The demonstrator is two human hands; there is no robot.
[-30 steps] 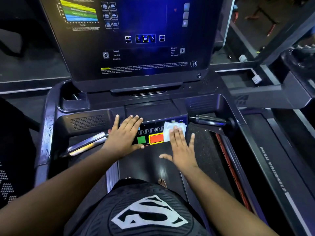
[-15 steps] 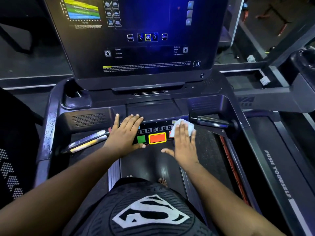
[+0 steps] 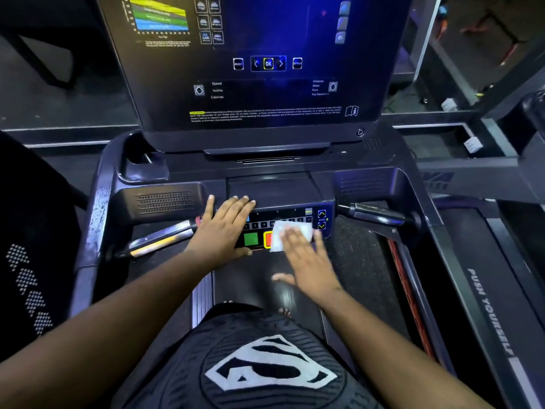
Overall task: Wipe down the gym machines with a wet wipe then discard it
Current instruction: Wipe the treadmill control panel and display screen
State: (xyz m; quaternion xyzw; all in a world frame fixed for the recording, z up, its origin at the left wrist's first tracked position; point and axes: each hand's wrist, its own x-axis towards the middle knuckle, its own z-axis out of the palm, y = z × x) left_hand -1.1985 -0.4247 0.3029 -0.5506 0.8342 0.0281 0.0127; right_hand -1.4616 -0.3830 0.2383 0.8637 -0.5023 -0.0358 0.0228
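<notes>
Seen from the head camera, the right hand lies flat with straight, slightly spread fingers pressing the wet wipe onto the control panel of the treadmill — nothing is pinched; the cloth is simply trapped under the fingers, probably so it slides across the keys with even pressure. The wipe sits toward the panel's front edge, right of centre, covering most of the red button and touching the number row above it, while the green button just beside it stays uncovered. The left hand rests flat, fingers straight and together, on the panel's left end, apparently as a brace; it holds nothing. Above, the dark display screen glows blue. Silver grip bars jut from either side of the console, the belt runs below, and a neighbouring machine stands at right in a dim gym — the wiping looks mid-course, with discarding yet to come.
</notes>
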